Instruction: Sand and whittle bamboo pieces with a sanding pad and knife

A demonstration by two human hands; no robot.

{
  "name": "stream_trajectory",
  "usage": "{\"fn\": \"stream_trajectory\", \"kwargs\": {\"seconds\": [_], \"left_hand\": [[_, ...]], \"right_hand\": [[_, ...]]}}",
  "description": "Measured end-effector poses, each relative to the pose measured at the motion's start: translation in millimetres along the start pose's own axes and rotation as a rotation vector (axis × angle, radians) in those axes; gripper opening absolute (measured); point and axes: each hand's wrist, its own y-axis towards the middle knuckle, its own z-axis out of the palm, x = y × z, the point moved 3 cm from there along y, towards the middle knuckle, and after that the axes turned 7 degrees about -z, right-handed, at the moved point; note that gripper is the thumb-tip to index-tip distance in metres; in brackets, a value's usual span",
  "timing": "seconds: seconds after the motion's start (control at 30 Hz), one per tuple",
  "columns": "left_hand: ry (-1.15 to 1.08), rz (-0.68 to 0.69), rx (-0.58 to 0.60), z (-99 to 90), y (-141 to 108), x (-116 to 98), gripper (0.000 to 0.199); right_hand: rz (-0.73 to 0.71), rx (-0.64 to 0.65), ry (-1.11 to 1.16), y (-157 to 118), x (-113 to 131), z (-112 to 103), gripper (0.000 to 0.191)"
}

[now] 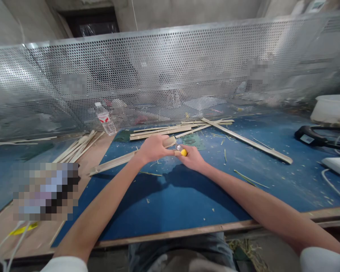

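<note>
My left hand (153,148) is closed around a split bamboo strip (113,163), which slopes down to the left across the blue work surface (187,211). The strip's near end (169,142) sticks out past my fingers. Close beside it, my right hand (193,158) grips a small tool (184,152) with a yellow end and a shiny metal part at the strip's end. My fingers hide most of this tool, so its exact kind does not show. Just beyond both hands lies a stack of bamboo strips (155,132).
A long strip (249,141) lies to the right among green shavings. Behind stands a perforated metal screen (158,75), with a water bottle (105,119) before it. More strips (76,147) lie left. A white tub (334,109) and black band-shaped device (323,138) sit at right.
</note>
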Motion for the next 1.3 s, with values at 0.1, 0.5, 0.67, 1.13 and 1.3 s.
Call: {"fn": "stream_trajectory", "kwargs": {"seconds": [0.1, 0.5, 0.67, 1.13, 1.3], "left_hand": [[-0.013, 0.027, 0.049, 1.5, -0.4, 0.6, 0.054], [0.019, 0.006, 0.073, 1.5, -1.0, -2.9, 0.054], [0.048, -0.013, 0.043, 0.8, -0.6, -2.6, 0.059], [0.035, -0.053, -0.06, -1.0, -1.4, -4.9, 0.064], [0.011, 0.011, 0.008, -0.6, -1.9, -4.1, 0.062]], "right_hand": [[-0.021, 0.047, -0.016, 0.7, -1.5, 0.5, 0.025], [-0.01, 0.046, -0.082, 0.2, -0.2, -1.6, 0.017], [-0.007, 0.012, -0.114, -0.3, -0.2, -1.0, 0.016], [0.058, -0.095, 0.044, -0.4, -2.0, 1.2, 0.032], [0.003, 0.024, 0.025, -0.5, -0.1, -1.2, 0.032]]}}
